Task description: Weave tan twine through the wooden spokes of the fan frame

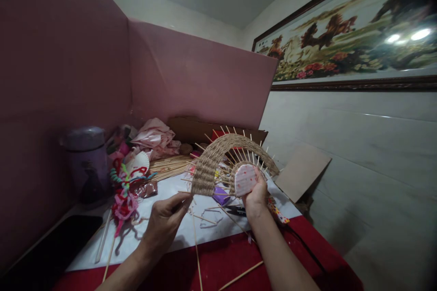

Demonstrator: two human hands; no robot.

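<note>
A half-round fan frame of thin wooden sticks is woven with a wide brown twine band, and stick tips poke out past its outer edge. My right hand grips it at the hub, beside a rounded pad of pale cloth with red spots. At the band's lower left corner, my left hand pinches an end stick or the twine there; its fingertips hide exactly which. Under the fan lie a purple packet and black-handled scissors, partly covered.
White paper covers part of a red cloth. Left are a purple tumbler, a dark phone-like slab and coloured pipe cleaners. Behind lie bundled sticks and pink cloth. Cardboard leans right.
</note>
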